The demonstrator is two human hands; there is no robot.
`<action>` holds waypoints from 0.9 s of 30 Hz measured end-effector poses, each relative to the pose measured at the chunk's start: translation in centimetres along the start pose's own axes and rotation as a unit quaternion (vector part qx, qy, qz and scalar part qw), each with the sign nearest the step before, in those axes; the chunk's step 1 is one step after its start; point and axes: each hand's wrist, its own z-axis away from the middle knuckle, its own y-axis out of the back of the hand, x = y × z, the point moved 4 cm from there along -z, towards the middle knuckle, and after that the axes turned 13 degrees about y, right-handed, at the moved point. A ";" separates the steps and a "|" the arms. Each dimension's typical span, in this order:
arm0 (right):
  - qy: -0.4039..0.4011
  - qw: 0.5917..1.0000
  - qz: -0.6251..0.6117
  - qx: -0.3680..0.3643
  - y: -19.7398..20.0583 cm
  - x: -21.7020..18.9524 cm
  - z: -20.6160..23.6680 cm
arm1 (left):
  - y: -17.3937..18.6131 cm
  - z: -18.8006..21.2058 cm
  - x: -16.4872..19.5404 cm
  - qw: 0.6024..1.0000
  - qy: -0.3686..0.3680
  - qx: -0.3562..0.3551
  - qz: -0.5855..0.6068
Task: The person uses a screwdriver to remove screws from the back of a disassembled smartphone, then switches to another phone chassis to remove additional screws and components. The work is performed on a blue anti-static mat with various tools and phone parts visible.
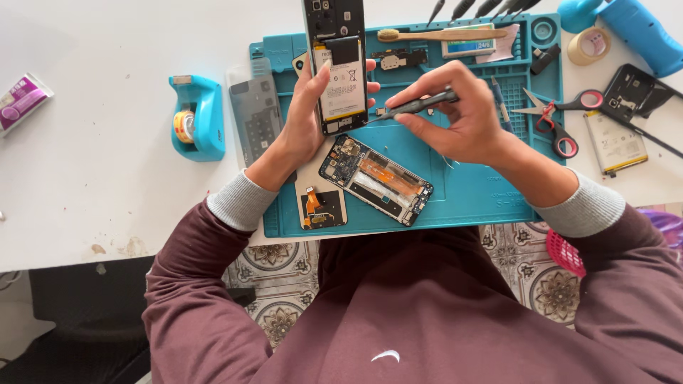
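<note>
My left hand [307, 117] holds an opened phone [338, 64] upright above the blue work mat [469, 192], its battery and boards facing me. My right hand [459, 114] grips a dark screwdriver [416, 105] whose tip touches the lower edge of that phone. Below the hands, a second phone frame [376, 179] with exposed circuits and an orange flex cable lies tilted on the mat. Beside it to the left rests a small screen part [321, 206] with an orange ribbon.
A blue tape dispenser [196, 117] stands left of the mat, next to a grey phone back cover [256, 117]. Red-handled scissors [558, 117], a loose battery [615, 142], a tape roll [589, 45] and a wooden toothbrush [441, 33] lie right and behind. A pink packet [21, 99] sits far left.
</note>
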 end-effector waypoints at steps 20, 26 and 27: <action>-0.109 0.985 -0.125 0.041 -1.9 2.3 1.0 | -1.3 1.1 0.1 0.995 -0.002 -0.096 0.004; -0.119 0.985 -0.120 0.043 -1.9 2.3 1.0 | -1.2 1.2 -0.2 0.995 -0.003 -0.090 -0.037; -0.119 0.985 -0.120 0.044 -1.9 2.3 1.0 | -1.1 1.2 -0.3 0.995 -0.003 -0.091 -0.038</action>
